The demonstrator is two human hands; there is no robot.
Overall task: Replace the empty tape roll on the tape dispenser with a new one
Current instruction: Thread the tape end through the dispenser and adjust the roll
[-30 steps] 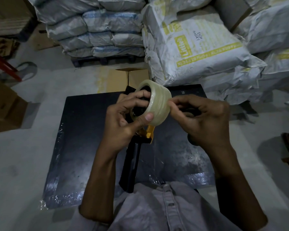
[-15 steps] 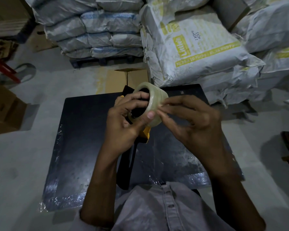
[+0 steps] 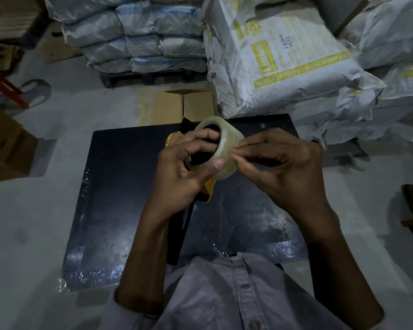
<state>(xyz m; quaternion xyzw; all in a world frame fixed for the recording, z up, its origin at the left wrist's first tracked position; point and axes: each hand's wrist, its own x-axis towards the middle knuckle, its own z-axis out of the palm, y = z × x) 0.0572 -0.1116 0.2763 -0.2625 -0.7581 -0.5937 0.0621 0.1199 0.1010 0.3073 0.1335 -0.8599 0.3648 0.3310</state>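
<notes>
A clear tape roll [image 3: 227, 139] sits on the black-and-yellow tape dispenser [image 3: 209, 189], held up over the black table [image 3: 119, 191]. My left hand [image 3: 186, 172] grips the roll, with fingers through its core and the thumb pressed on the outer face. My right hand [image 3: 279, 167] pinches at the roll's right side with thumb and forefinger; whether a tape end is between them is too small to tell. The dispenser's black handle [image 3: 180, 234] points down toward my shirt. Most of the dispenser head is hidden behind my left hand.
White sacks [image 3: 284, 58] are stacked beyond the table's far right edge, with more sacks [image 3: 138, 36] on a pallet at the back. Flat cardboard [image 3: 184, 106] lies on the floor past the table. A cardboard box [image 3: 5, 146] stands at the left.
My right hand's fingertips have closed into a pinch on the roll's right side. Roll and dispenser have tilted a little, showing more of the dispenser's yellow part at the upper left.
</notes>
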